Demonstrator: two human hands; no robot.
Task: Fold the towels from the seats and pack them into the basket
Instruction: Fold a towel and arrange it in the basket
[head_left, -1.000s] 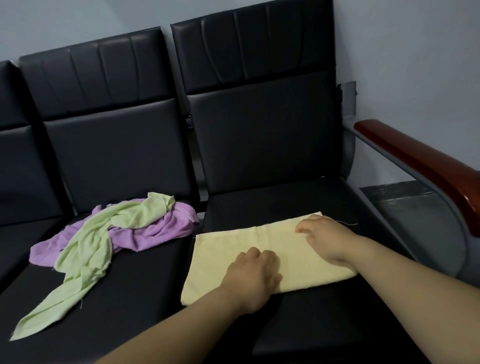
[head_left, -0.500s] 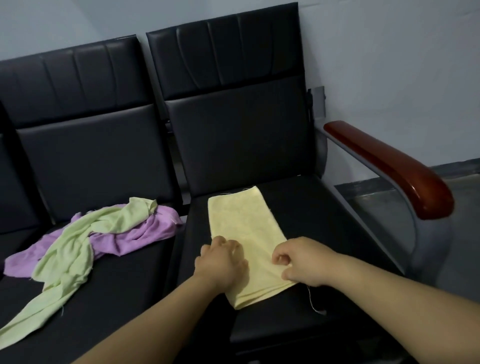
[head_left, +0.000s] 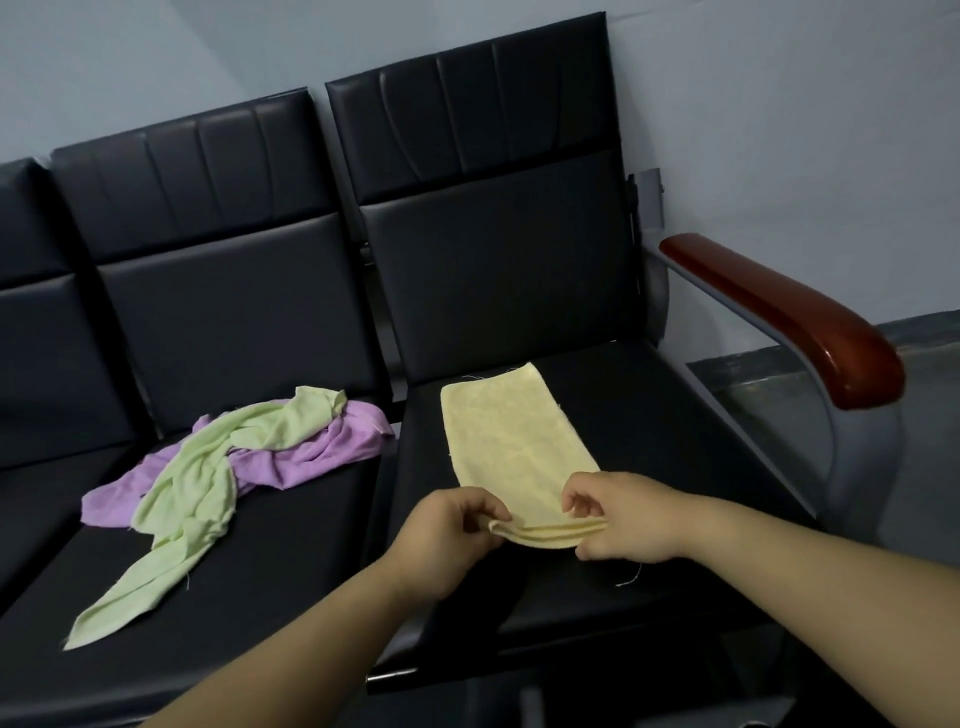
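A head-worn view looks down at a row of black padded seats against a pale wall. Two bare forearms reach in from the bottom edge. A yellow towel (head_left: 511, 447), folded into a long narrow strip, lies flat on the rightmost seat (head_left: 660, 431), running from near the backrest toward the front edge. The left grip (head_left: 447, 530) is clamped on the near left corner of the yellow towel, thumb and fingertips pinching its layered edge. The right grip (head_left: 618, 517) is clamped on the near right corner in the same way, fingers curled over the cloth. The near end is lifted slightly off the cushion between them, showing stacked layers. On the middle seat (head_left: 270, 566), just to the left, a light green towel (head_left: 197, 478) lies crumpled and draped across a purple towel (head_left: 322, 447), both unfolded. A reddish-brown wooden armrest (head_left: 779, 312) on a grey metal frame stands at the right end of the row.
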